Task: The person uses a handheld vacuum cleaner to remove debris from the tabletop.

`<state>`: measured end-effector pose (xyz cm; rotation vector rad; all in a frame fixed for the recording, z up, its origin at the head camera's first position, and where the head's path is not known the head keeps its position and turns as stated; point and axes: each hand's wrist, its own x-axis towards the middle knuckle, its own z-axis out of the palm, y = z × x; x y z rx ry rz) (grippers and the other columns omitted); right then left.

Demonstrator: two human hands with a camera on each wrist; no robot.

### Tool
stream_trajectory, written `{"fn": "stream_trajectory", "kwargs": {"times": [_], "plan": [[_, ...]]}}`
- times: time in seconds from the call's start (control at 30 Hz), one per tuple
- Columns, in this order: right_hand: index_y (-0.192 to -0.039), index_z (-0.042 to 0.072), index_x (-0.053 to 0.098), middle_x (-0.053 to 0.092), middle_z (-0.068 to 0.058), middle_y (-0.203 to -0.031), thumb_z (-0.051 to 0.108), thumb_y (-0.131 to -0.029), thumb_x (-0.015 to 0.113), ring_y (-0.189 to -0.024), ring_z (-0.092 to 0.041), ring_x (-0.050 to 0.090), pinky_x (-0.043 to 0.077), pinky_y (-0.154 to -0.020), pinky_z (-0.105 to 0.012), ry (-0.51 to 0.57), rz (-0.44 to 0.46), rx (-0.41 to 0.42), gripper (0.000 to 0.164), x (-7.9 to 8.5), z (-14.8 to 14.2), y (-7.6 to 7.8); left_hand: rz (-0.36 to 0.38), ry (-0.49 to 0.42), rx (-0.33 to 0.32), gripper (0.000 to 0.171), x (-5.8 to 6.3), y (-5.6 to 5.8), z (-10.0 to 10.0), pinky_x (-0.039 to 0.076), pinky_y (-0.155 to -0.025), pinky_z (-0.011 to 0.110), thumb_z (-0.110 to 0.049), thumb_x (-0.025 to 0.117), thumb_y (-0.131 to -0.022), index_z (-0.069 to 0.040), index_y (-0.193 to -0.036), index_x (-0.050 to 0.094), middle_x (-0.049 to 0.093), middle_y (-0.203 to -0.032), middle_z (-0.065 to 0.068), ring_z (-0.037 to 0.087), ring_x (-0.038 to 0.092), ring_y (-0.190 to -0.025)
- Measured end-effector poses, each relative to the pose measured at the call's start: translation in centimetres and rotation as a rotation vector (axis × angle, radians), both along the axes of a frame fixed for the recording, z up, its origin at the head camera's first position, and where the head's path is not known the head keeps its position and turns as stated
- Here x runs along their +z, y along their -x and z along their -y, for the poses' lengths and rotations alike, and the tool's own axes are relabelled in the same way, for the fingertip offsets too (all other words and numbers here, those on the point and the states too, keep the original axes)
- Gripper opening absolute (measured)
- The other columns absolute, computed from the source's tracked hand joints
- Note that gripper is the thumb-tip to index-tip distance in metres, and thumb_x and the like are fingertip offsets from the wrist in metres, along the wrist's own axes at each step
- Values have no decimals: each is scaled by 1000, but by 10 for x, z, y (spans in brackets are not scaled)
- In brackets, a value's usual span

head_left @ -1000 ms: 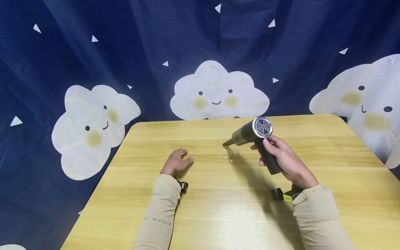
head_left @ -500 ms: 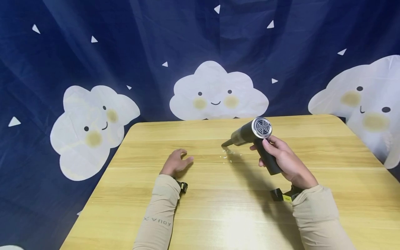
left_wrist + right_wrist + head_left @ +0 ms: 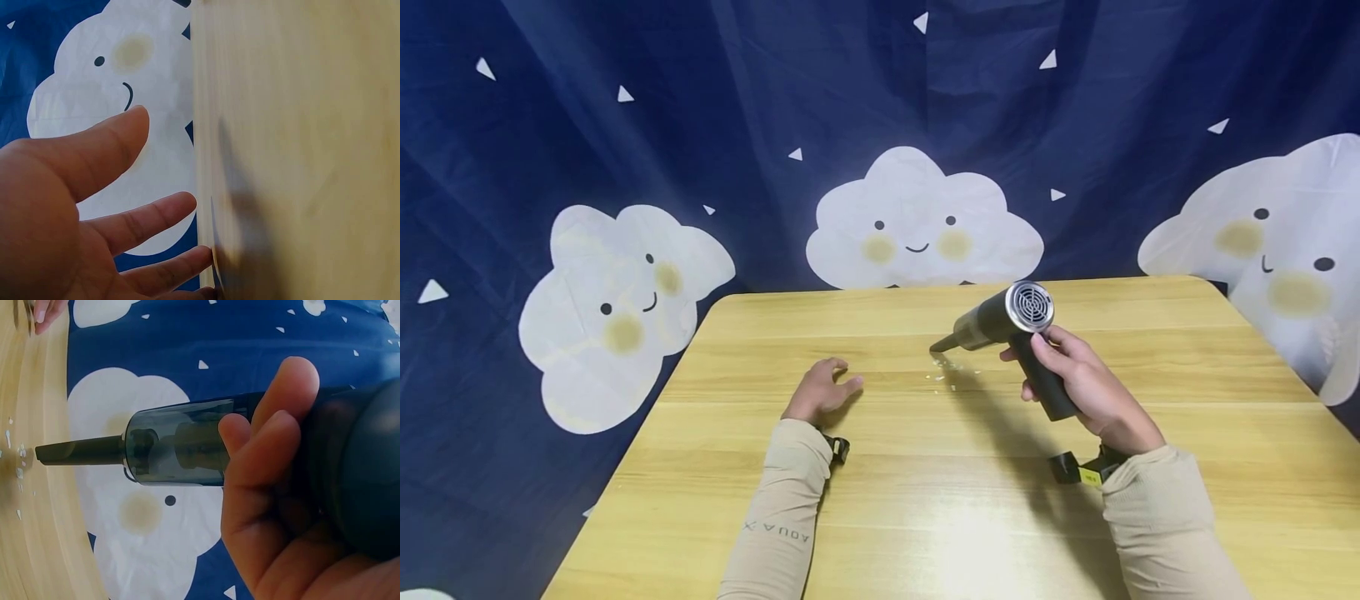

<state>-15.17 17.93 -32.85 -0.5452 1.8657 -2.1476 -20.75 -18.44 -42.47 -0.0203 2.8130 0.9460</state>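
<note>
My right hand (image 3: 1093,387) grips the black handle of a handheld vacuum cleaner (image 3: 988,321), whose round silver vent faces back toward me. In the right wrist view its clear dust cup (image 3: 181,447) and narrow crevice nozzle (image 3: 81,452) show, fingers curled round the handle. The nozzle tip points down and left, close over a scatter of small white paper-like scraps (image 3: 940,377). Left of the scraps, my left hand (image 3: 822,390) rests at the tabletop with relaxed fingers and holds nothing. In the left wrist view its thumb and fingers (image 3: 140,219) are spread apart.
The light wooden table (image 3: 880,467) spans the view, its far edge meeting a dark blue curtain (image 3: 760,100) printed with smiling white clouds. A black wrist camera (image 3: 1078,468) sits at the right cuff, another (image 3: 838,450) at the left.
Almost nothing differs. The nozzle tip has shifted very slightly left over the scraps, and the whole view has drifted by a few pixels. The left hand keeps its place.
</note>
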Motion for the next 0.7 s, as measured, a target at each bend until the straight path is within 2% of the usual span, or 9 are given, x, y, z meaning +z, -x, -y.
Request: {"fn": "stream_trajectory", "kwargs": {"times": [0.37, 0.7], "plan": [[-127, -3, 39, 63, -10, -106, 23, -106, 41, -59, -18, 59, 53, -60, -26, 8, -6, 11, 34, -2, 0, 2, 0, -5, 4, 57, 0, -1, 1, 32, -108, 53, -39, 59, -96, 1, -137, 50, 46, -141, 23, 41, 39, -132], [-124, 3, 43, 64, -10, -105, 25, -105, 43, -59, -17, 60, 54, -60, -26, 10, 5, 16, 29, 0, 0, 1, 0, -3, -1, 58, -1, 1, 1, 32, -109, 51, -40, 59, -96, 0, -137, 50, 46, -142, 22, 39, 38, -133]]}}
